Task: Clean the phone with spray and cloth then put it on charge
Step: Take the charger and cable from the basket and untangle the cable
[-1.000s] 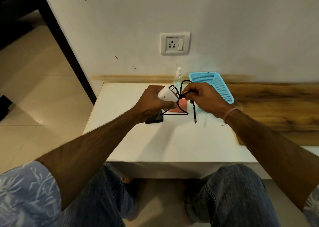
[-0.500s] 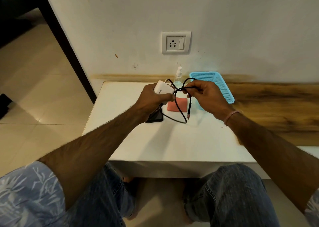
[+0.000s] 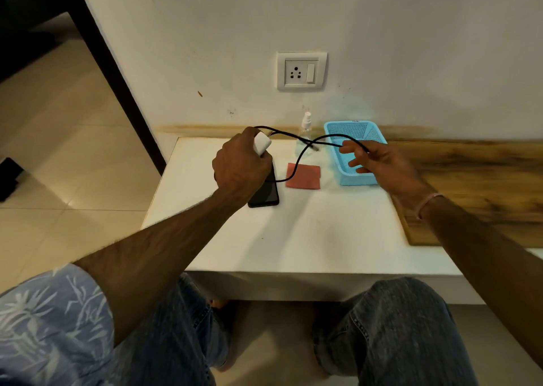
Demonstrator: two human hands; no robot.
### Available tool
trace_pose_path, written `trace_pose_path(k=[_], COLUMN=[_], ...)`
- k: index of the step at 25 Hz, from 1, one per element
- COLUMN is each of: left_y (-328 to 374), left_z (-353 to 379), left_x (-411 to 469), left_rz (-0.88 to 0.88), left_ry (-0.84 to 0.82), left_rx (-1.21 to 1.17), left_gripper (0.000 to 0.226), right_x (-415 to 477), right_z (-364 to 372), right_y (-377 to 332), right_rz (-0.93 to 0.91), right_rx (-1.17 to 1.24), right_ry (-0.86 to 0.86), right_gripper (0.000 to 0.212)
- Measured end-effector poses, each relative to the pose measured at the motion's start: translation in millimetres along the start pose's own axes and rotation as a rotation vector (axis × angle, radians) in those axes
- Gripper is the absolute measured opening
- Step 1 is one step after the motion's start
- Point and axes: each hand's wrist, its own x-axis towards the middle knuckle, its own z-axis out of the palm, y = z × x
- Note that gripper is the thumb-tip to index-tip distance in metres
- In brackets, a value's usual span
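My left hand (image 3: 239, 168) is closed around a white charger plug (image 3: 262, 143), held above the top end of a black phone (image 3: 266, 191) that lies flat on the white table (image 3: 293, 238). A black cable (image 3: 296, 158) loops from the plug across to my right hand (image 3: 374, 162), which pinches it between thumb and fingers over the blue basket (image 3: 357, 138). A red cloth (image 3: 304, 175) lies flat beside the phone. A small clear spray bottle (image 3: 305, 131) stands at the wall.
A white wall socket with a switch (image 3: 301, 71) is mounted above the table. A wooden board (image 3: 470, 186) covers the table's right side. My knees in jeans sit below the table's front edge. Tiled floor lies to the left.
My hands have drawn apart, left one leftward and right one rightward over the basket, and the tangled cable has stretched out into one long loop between them.
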Motion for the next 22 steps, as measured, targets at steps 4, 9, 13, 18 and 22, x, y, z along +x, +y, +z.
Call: trace_pose_path(k=[4, 9, 13, 18, 22], left_y=[-6, 2, 7, 14, 17], left_z=[0, 4, -6, -31, -40], left_x=[5, 5, 15, 37, 50], left_rz=[0.07, -0.082, -0.296, -0.5, -0.578], left_ry=[-0.081, -0.187, -0.306, -0.436, -0.479], left_rx=[0.169, 0.009, -0.513, -1.093, -1.3], left_gripper=[0.03, 0.031, 0.039, 0.026, 0.022], right_x=[2, 8, 14, 20, 16], right_z=[-7, 1, 4, 5, 10], right_y=[-1, -11, -13, -3, 17], right_rz=[-0.105, 0.119, 0.013, 0.085, 0.353], right_rx=[-0.087, 0.286, -0.021, -0.222, -0.291], right_ry=[0.107, -0.012, 0.102, 0.07, 0.011], right_gripper=[0.017, 0.03, 0.028, 0.021, 0.003])
